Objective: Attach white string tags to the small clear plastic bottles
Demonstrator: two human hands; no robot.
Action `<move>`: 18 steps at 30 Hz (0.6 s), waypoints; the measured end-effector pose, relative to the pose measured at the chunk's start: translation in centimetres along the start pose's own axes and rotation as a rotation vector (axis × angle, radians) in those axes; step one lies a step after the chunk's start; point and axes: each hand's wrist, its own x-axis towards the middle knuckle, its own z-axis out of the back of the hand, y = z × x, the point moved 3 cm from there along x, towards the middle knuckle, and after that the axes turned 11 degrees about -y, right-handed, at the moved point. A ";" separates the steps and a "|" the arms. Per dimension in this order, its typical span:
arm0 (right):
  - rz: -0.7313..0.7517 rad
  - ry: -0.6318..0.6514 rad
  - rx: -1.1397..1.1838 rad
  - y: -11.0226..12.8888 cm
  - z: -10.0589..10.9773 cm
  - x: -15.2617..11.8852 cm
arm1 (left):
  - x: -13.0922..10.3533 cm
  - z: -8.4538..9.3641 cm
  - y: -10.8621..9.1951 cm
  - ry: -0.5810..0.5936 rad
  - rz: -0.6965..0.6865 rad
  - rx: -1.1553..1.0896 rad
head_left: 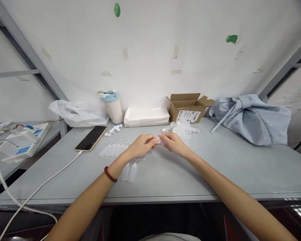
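Note:
My left hand (144, 145) and my right hand (172, 143) meet over the middle of the grey table (180, 180), fingertips pinched on a small whitish translucent piece (159, 142) between them. Its shape is mostly covered by the fingers. Behind my right hand lies a pile of translucent white tags (182, 131) with strings. Left of my left hand, several similar tags (112, 149) lie in a row, partly hidden by the hand. Two more tags (132, 172) rest nearer the front edge, beside my left wrist. Small white caps (113, 130) sit near the cup.
Along the wall stand a plastic bag (79, 112), a blue-lidded cup (114, 108), a stack of white trays (146, 116), an open cardboard box (188, 108) and grey-blue cloth (253, 118). A phone (91, 138) with a white cable (46, 182) lies left.

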 end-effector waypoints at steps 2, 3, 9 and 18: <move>0.057 -0.024 -0.068 -0.1 -0.1 0.1 | 0.0 -0.2 0.2 0.014 0.025 -0.015; 0.090 -0.044 -0.101 -0.2 -0.1 0.1 | 0.0 -0.4 0.3 0.021 0.049 -0.032; 0.295 -0.187 -0.265 -0.1 0.0 0.0 | -0.1 -0.9 0.8 0.054 0.232 -0.171; -0.075 -0.043 -0.076 -1.2 0.1 0.5 | -0.5 -1.4 0.1 -0.102 -0.286 0.291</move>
